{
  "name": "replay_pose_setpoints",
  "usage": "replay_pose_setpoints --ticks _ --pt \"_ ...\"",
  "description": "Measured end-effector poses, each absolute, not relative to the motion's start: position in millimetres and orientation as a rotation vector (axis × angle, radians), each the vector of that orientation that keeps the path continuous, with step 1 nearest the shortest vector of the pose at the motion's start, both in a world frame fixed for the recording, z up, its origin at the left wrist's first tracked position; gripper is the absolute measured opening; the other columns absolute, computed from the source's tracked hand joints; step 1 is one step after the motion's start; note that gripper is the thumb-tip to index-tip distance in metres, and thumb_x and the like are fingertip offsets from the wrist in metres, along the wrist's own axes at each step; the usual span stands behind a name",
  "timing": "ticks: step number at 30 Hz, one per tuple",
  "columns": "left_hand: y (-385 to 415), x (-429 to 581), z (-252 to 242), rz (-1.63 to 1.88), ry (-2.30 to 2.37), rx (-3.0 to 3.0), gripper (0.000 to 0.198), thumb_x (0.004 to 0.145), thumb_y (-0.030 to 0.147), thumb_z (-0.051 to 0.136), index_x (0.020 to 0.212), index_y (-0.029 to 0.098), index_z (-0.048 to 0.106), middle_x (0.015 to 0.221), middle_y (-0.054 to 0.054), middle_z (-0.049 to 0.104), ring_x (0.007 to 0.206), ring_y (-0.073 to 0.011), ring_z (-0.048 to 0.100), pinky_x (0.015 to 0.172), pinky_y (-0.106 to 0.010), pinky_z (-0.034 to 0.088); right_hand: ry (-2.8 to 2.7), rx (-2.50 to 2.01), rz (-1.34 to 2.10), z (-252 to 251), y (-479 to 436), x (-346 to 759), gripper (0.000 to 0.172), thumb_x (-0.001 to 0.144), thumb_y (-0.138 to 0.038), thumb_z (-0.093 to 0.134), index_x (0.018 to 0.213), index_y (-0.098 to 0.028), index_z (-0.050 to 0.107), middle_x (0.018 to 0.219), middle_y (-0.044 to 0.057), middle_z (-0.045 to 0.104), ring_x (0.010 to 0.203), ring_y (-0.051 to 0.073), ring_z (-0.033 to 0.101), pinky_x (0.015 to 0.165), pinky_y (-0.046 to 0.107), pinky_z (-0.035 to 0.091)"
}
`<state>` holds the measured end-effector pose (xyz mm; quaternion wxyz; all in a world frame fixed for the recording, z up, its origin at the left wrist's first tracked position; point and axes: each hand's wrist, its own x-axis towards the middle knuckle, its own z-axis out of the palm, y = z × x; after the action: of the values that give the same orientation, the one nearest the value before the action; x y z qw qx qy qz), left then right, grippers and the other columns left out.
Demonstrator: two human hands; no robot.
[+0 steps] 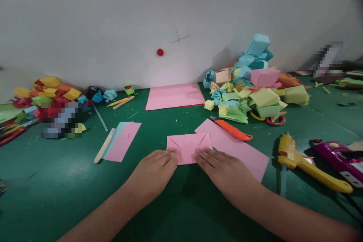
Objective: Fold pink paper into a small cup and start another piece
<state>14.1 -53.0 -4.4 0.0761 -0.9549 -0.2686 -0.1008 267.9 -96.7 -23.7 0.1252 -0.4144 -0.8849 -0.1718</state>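
A folded pink sheet of paper (187, 147) lies on the green table, with slanting creases at its two upper corners. My left hand (159, 168) has its fingers bent and pressed together on the sheet's left side. On the right side, the fingers of my right hand (219, 162) are closed on the same sheet. The lower corners are hidden beneath my fingertips. Partly behind my right hand is a larger pink sheet (244, 157). An orange utility knife (234, 130) rests across that sheet's upper edge.
A yellow glue gun (309, 166) and a purple tool (337, 159) lie at right. Folded paper boxes and scraps (246, 90) are heaped behind. Pink sheets (176, 96) lie by the white partition (119, 38). Paper strips (123, 141) and a wooden stick (104, 145) are left.
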Motion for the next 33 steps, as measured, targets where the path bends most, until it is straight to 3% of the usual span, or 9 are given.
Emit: replay_pose_setpoints --ticks 4,10,15,19,25,33 --pt "-59.9 15.5 -9.2 -0.252 -0.854 -2.788 0.036 0.091 0.001 0.04 0.116 0.013 0.063 0.131 -0.016 0.067 0.12 -0.0262 0.064 0.1 -0.041 0.05 -2.579 -1.256 -0.602 -36.5 -106.7 265.2 0.047 0.087 -0.009 0.052 0.133 -0.004 0.061 0.136 0.02 0.063 0.122 0.034 0.063 0.098 0.046 0.057" --pt "-59.9 18.1 -8.5 -0.179 -0.961 -2.858 0.039 0.086 -0.002 0.039 0.112 0.017 0.062 0.138 -0.014 0.062 0.129 -0.0278 0.057 0.102 -0.046 0.044 -2.604 -1.46 -0.567 -31.7 -114.8 266.6 0.058 0.085 -0.02 0.063 0.142 -0.014 0.056 0.138 0.026 0.06 0.121 0.045 0.061 0.095 0.06 0.054" --pt "-55.4 18.2 -6.7 -0.209 -1.054 -2.882 0.029 0.095 0.006 0.04 0.11 0.019 0.061 0.138 -0.013 0.061 0.121 -0.027 0.06 0.097 -0.044 0.042 -2.598 -1.441 -0.551 -20.9 -112.5 267.2 0.049 0.09 -0.019 0.058 0.139 -0.015 0.059 0.132 0.023 0.065 0.123 0.042 0.06 0.099 0.059 0.05" --pt "-55.9 21.3 -0.1 -0.216 -1.097 -2.902 0.032 0.097 0.005 0.038 0.114 0.021 0.059 0.139 -0.011 0.06 0.121 -0.0258 0.06 0.094 -0.043 0.038 -2.581 -1.431 -0.498 -15.6 -110.6 268.1 0.042 0.092 -0.016 0.055 0.133 -0.016 0.064 0.125 0.02 0.07 0.123 0.038 0.061 0.108 0.062 0.04" --pt "-56.1 23.7 7.8 -0.26 -1.178 -2.944 0.027 0.1 0.013 0.039 0.115 0.023 0.06 0.139 -0.008 0.06 0.12 -0.0274 0.057 0.086 -0.04 0.035 -2.582 -1.44 -0.38 -14.0 -109.7 270.8 0.045 0.091 -0.01 0.051 0.134 -0.019 0.063 0.126 0.02 0.069 0.114 0.035 0.068 0.104 0.068 0.037" --pt "-53.2 20.4 7.2 -0.254 -1.184 -2.951 0.03 0.098 0.019 0.04 0.122 0.023 0.058 0.138 -0.011 0.058 0.122 -0.0304 0.053 0.088 -0.042 0.037 -2.573 -1.455 -0.359 -7.7 -110.5 270.3 0.046 0.089 -0.007 0.05 0.131 -0.02 0.065 0.123 0.016 0.072 0.107 0.03 0.071 0.104 0.059 0.037"
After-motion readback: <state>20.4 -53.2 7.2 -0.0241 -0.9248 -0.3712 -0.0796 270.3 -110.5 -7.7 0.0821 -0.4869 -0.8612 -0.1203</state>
